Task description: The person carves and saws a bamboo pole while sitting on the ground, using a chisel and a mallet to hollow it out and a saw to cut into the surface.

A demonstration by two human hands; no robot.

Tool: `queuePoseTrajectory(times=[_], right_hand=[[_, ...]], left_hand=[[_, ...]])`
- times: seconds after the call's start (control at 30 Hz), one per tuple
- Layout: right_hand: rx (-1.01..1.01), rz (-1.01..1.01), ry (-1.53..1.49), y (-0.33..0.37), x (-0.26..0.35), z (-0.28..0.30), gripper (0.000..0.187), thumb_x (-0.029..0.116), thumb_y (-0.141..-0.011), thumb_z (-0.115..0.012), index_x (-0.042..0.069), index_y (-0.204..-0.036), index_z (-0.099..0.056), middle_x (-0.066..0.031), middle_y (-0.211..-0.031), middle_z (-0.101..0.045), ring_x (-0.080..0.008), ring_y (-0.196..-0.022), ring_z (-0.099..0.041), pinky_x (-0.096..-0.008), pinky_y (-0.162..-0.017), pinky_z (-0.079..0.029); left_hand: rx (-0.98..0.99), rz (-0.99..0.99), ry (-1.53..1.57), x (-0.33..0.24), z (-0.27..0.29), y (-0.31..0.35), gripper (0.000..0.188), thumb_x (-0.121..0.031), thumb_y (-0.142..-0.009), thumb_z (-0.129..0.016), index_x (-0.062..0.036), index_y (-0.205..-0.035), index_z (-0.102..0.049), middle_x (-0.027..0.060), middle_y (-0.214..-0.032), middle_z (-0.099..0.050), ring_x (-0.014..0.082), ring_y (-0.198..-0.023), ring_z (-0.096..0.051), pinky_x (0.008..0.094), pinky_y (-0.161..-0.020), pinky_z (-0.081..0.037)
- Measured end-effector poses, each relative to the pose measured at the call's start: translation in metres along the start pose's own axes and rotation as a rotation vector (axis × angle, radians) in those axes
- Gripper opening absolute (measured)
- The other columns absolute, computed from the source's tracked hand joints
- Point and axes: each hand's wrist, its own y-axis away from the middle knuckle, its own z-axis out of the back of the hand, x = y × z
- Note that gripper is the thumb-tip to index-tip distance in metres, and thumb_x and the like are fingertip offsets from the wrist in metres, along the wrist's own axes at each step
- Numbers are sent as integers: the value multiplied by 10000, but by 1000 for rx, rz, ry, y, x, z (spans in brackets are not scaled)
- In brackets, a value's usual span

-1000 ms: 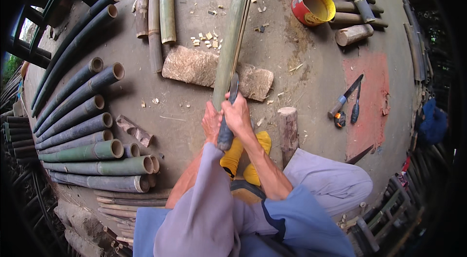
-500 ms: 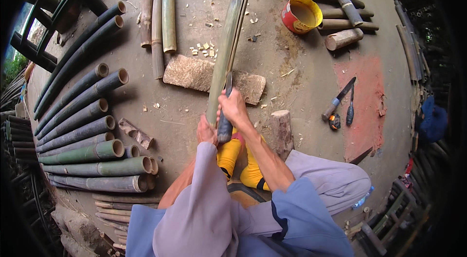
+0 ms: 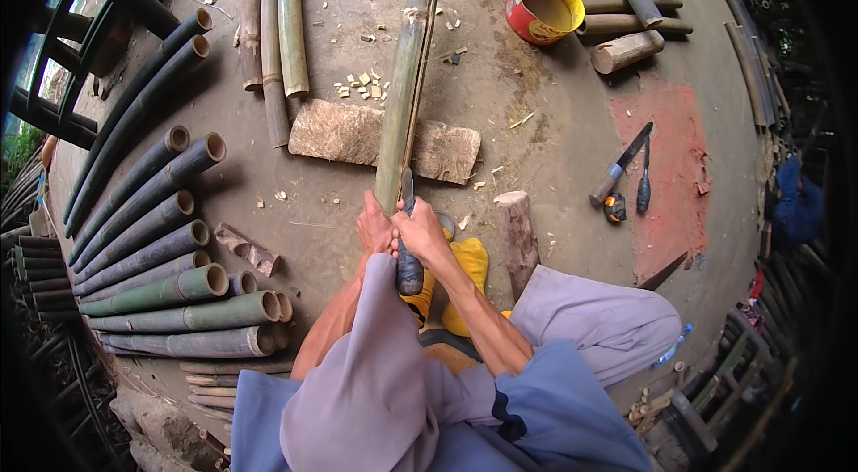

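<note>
A split green-brown bamboo pole (image 3: 404, 88) points away from me, with a long slit along its right side. It lies across a rough wooden block (image 3: 335, 132) on the ground. Around its near end my left hand (image 3: 375, 224) is closed. My right hand (image 3: 422, 231) grips a knife (image 3: 409, 271) whose thick dark handle sticks out below the fist. Its short blade lies along the right edge of the bamboo, close to the slit. Both hands are side by side and seem to touch; the pole's very end is hidden behind them.
Dark bamboo poles (image 3: 170, 284) are stacked at the left; more poles (image 3: 292, 21) lie ahead. Farther right stand a red-yellow bucket (image 3: 529, 23) and a short log (image 3: 627, 52). A long-bladed knife (image 3: 621, 164) and tape measure (image 3: 614, 207) lie right. A stump (image 3: 517, 235) stands near my foot.
My right hand and the knife have come back toward me, beside my left hand. The bamboo's far end has also drawn a little nearer. The view has shifted slightly.
</note>
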Motion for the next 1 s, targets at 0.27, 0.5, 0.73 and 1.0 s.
queuePoseTrajectory(times=[0.27,0.5,0.73,1.0], right_hand=[[-4,157,257,10,0,6,225,76,-856,-518,-54,-1019,-433,-101,-643,-567,-164,-495,-592,-322,-466,-499],[-49,98,253,13,10,2,221,89,-859,-507,-45,-1023,-446,-97,-674,-571,-163,-500,-591,-326,-473,-500],[55,-43,114,8,17,15,187,113,-880,-491,-24,-1006,-468,-102,-681,-581,-162,-503,-593,-323,-470,-501],[-56,46,80,24,13,-6,131,78,-890,-492,-27,-963,-461,-83,-585,-541,-169,-485,-576,-320,-436,-477]], left_hand=[[-60,-53,-90,2,0,1,539,-280,-737,-736,-79,-1141,-442,238,-952,-642,457,-876,-611,539,-700,-463],[-113,-92,-115,5,-5,-1,524,-260,-715,-735,-75,-1106,-438,236,-849,-645,465,-801,-611,537,-655,-460],[-125,-131,-31,10,-10,-3,513,-236,-701,-734,-69,-1079,-430,238,-791,-643,462,-750,-613,533,-628,-458],[-43,-86,-77,9,-2,0,550,-233,-720,-749,-64,-1130,-422,236,-909,-630,469,-837,-593,535,-694,-451]])
